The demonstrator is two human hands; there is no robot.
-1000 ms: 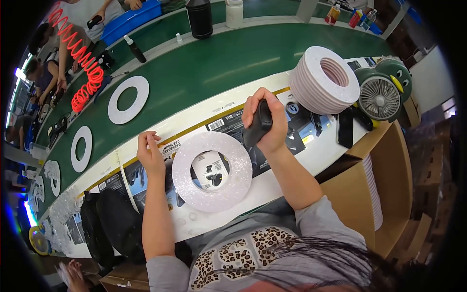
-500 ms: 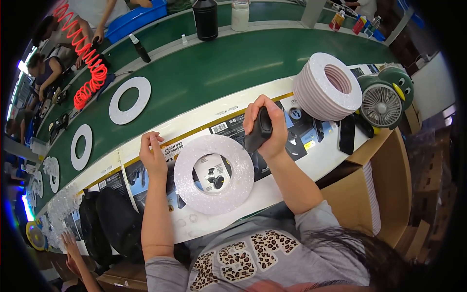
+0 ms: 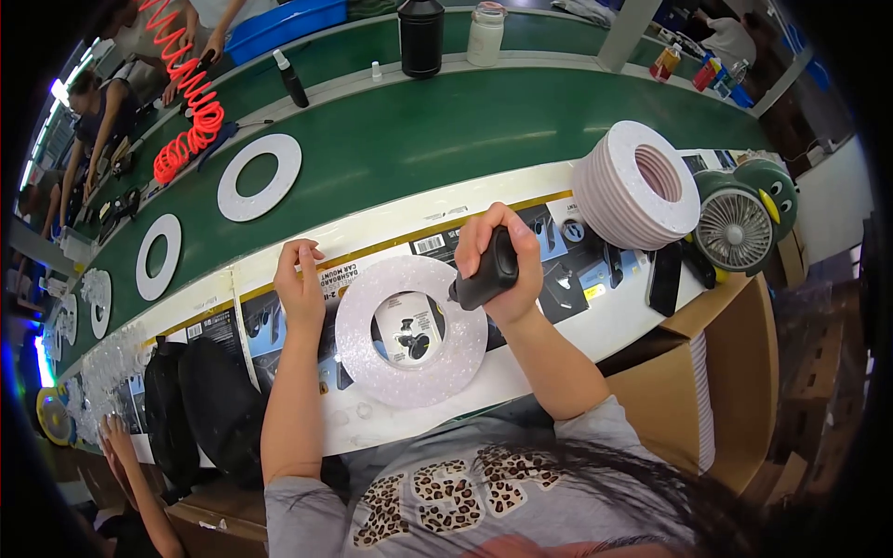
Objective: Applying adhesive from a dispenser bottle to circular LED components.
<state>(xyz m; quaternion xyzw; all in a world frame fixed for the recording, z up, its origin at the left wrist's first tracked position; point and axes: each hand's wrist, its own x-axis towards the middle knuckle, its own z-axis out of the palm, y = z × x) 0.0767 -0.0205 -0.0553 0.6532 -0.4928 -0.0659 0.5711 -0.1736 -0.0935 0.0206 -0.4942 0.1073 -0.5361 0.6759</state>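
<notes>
A flat white speckled ring lies on the white worktop in front of me. Over its upper right edge, my right hand is wrapped round a black handheld tool with a smooth rounded body and a short tip. The tip hangs at the ring's rim; I cannot tell whether it touches. Just beyond the ring's upper left side is my left hand, holding nothing, its fingers loosely bent and apart. A printed card shows through the ring's hole.
Several matching rings stand stacked at the right, beside a green fan and an open cardboard box. Single rings rest on the green conveyor. Black pouches lie at the left, near a co-worker's hands.
My right hand has moved left and slightly down, bringing the black tool's tip to the ring's edge. My left hand stays near the ring. The whole view has shifted a little.
</notes>
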